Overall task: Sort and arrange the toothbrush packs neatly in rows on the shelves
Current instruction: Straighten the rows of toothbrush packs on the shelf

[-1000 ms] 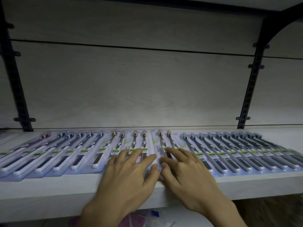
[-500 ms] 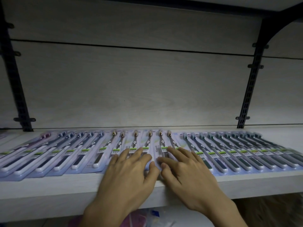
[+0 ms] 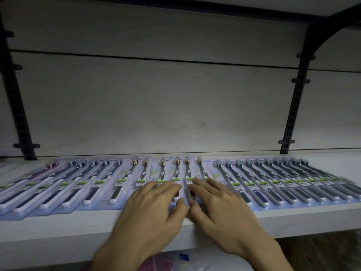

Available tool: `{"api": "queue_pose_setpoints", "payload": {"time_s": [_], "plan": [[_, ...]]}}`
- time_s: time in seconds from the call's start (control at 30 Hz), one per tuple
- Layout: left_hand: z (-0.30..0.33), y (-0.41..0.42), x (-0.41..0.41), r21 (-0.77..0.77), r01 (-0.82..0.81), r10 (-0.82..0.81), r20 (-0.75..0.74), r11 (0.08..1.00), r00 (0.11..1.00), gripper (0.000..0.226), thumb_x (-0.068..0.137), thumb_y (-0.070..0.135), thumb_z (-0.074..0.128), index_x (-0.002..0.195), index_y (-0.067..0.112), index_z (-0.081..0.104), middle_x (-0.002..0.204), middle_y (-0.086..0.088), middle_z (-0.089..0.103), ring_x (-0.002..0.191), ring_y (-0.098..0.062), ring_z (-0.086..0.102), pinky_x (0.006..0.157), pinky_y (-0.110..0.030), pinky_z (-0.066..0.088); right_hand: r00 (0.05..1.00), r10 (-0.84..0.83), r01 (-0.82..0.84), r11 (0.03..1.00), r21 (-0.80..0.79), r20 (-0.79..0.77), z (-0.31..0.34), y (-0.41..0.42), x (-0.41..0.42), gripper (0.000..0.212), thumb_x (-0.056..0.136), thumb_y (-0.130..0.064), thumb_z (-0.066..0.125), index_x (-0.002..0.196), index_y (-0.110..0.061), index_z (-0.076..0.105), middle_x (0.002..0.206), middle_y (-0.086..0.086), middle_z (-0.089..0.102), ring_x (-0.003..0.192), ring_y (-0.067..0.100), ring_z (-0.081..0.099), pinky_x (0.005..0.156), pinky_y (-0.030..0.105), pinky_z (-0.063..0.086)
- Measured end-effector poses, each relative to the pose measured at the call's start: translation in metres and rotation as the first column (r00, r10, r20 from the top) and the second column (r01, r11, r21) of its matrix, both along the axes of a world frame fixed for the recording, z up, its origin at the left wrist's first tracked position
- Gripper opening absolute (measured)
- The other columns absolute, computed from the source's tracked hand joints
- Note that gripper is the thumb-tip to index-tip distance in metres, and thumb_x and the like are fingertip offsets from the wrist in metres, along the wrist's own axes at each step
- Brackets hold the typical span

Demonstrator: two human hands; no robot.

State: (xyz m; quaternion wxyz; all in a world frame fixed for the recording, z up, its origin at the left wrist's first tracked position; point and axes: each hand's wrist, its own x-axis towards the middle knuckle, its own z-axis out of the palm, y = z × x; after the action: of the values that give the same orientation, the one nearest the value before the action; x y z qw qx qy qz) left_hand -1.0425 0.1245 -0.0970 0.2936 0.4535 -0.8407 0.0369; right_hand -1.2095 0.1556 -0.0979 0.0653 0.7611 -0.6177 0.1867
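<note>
Far-left packs: we are seeing a fanned run of toothbrush packs (image 3: pixel 48 184) lying flat on the white shelf (image 3: pixel 78 227), their near ends splaying toward the left; these are looking the least square of the row.
Left hand: we are laying our left hand (image 3: pixel 152 214) palm down on the middle packs, fingers (image 3: pixel 156 185) straight and slightly spread, gripping nothing, thumb tip meeting the other thumb near the shelf's front.
Centre packs: we are pressing on the gold-necked packs (image 3: pixel 176 173), which are lying side by side with slight overlap, heads pointing to the back panel (image 3: pixel 156 104).
Right hand: we are resting our right hand (image 3: pixel 220 208) flat too, fingers (image 3: pixel 213 181) extended over the pack edges, holding nothing.
Right-hand packs: we are seeing the dark-handled packs (image 3: pixel 283 184) running in an even, overlapping rank toward the right upright (image 3: pixel 295 106).
Step in hand: we are judging this to be squaring the centre group with both palms.
Doing it well: we are advising light, even downward pressure, sliding both hands together so near edges line up parallel with the shelf front, and matching the overlap of the right rank without buckling the thin blister cards.
</note>
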Motion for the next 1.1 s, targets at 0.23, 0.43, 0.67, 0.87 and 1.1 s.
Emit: {"api": "queue_pose_setpoints", "payload": {"time_s": [0.23, 0.43, 0.67, 0.87, 1.1], "plan": [[0.004, -0.003, 0.004, 0.031, 0.124, -0.122, -0.055, 0.992, 0.991, 0.061, 0.072, 0.062, 0.013, 0.106, 0.04, 0.058, 0.111, 0.031, 0.054, 0.107, 0.005, 0.038, 0.08, -0.008, 0.033, 1.0, -0.006, 0.009, 0.992, -0.126, 0.025, -0.006, -0.002, -0.001, 0.056, 0.083, -0.056, 0.014, 0.114, -0.032, 0.054, 0.128, -0.015, 0.049, 0.118, 0.007, 0.045, 0.09, 0.025, 0.039], [0.0, -0.003, 0.002, 0.003, 0.026, -0.026, 0.012, 1.0, 1.0, 0.071, 0.07, 0.066, 0.006, 0.12, 0.044, 0.052, 0.129, 0.029, 0.04, 0.125, 0.002, 0.03, 0.103, -0.019, 0.02, 1.0, -0.004, 0.003, 0.993, -0.114, -0.005, -0.006, 0.0, 0.001, 0.061, 0.087, -0.054, 0.008, 0.135, -0.042, 0.042, 0.149, -0.006, 0.037, 0.138, 0.016, 0.031, 0.111, 0.034, 0.026], [0.003, -0.001, 0.004, 0.051, 0.094, -0.093, -0.025, 0.994, 0.995, 0.061, 0.073, 0.058, 0.009, 0.107, 0.039, 0.056, 0.105, 0.02, 0.051, 0.098, 0.001, 0.047, 0.078, -0.019, 0.035, 1.0, 0.0, -0.003, 0.991, -0.135, -0.022, -0.005, 0.006, -0.003, 0.049, 0.09, -0.047, 0.02, 0.123, -0.037, 0.054, 0.127, -0.005, 0.056, 0.115, 0.019, 0.053, 0.096, 0.036, 0.043], [0.003, 0.004, 0.006, 0.071, 0.139, -0.135, -0.058, 0.988, 0.989, 0.042, 0.083, 0.052, 0.026, 0.112, 0.04, 0.055, 0.11, 0.024, 0.054, 0.102, 0.003, 0.046, 0.084, -0.021, 0.042, 0.998, 0.035, -0.039, 0.995, -0.092, -0.045, -0.003, 0.019, -0.006, 0.067, 0.083, -0.053, 0.001, 0.135, -0.039, 0.04, 0.141, -0.01, 0.041, 0.129, 0.011, 0.037, 0.105, 0.026, 0.028], [0.003, 0.006, 0.008, 0.102, 0.172, -0.163, -0.091, 0.98, 0.982, 0.045, 0.082, 0.053, 0.029, 0.114, 0.039, 0.056, 0.115, 0.028, 0.054, 0.108, 0.005, 0.047, 0.092, -0.024, 0.043, 0.998, 0.037, -0.039, 0.998, -0.048, -0.043, -0.003, 0.022, -0.006, 0.073, 0.081, -0.056, -0.005, 0.141, -0.04, 0.033, 0.149, -0.012, 0.031, 0.135, 0.008, 0.028, 0.111, 0.025, 0.018]]}}
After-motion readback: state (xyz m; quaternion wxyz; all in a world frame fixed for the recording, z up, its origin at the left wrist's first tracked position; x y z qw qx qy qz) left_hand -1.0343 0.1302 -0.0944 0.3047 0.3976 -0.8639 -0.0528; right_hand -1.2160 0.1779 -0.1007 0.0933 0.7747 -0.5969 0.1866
